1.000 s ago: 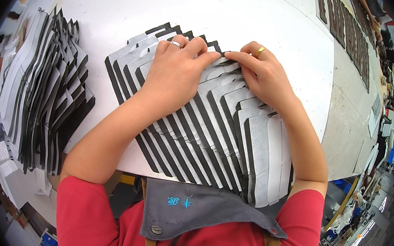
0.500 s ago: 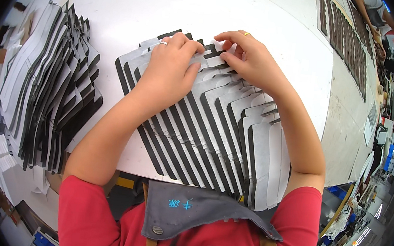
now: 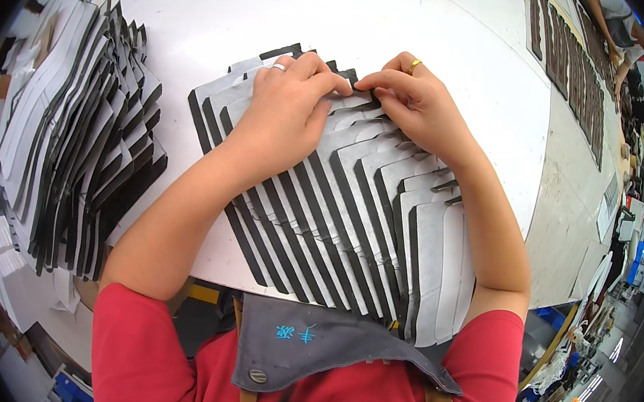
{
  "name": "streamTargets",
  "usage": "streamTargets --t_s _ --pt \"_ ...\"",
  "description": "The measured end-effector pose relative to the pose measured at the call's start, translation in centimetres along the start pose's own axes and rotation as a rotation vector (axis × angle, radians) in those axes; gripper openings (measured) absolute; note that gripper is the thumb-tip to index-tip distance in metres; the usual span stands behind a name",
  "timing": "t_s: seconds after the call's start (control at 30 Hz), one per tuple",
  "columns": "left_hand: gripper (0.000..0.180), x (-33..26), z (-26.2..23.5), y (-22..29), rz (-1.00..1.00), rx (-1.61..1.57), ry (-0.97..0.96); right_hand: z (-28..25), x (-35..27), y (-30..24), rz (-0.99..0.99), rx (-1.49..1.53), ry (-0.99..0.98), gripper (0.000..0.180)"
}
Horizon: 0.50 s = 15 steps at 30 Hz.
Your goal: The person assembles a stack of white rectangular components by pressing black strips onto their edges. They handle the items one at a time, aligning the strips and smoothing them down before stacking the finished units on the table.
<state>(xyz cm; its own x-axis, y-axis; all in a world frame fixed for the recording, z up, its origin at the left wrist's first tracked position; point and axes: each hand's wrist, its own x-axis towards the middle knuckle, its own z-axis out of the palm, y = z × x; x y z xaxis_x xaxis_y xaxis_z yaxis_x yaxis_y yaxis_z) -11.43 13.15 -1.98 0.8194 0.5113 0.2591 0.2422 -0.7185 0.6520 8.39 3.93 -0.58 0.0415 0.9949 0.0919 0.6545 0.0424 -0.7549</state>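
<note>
- Black-edged panels (image 3: 361,197) are fanned on the white counter (image 3: 470,29) — right of another stack (image 3: 75,146).
- Left hand (image 3: 288,109): far edge touched; grip closure cannot be told.
- Right hand (image 3: 427,110): far edge touched — pinching cannot be told.

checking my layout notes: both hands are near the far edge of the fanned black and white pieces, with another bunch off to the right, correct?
Wrong side: the head view shows the other bunch off to the left. The left hand and right hand are indeed near the far edge of the fanned pieces.
</note>
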Motion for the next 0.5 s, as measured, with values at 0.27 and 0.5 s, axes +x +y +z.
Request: streamTargets --t_s 0.27,0.5 --pt "0.023 0.15 0.03 -0.28 -0.016 -0.005 -0.009 0.0 -0.02 -0.22 -0.021 -0.02 0.018 0.022" --pt "0.023 0.28 -0.43 -0.16 0.123 0.109 -0.015 -0.04 -0.6 0.34 -0.139 -0.177 0.012 0.029"
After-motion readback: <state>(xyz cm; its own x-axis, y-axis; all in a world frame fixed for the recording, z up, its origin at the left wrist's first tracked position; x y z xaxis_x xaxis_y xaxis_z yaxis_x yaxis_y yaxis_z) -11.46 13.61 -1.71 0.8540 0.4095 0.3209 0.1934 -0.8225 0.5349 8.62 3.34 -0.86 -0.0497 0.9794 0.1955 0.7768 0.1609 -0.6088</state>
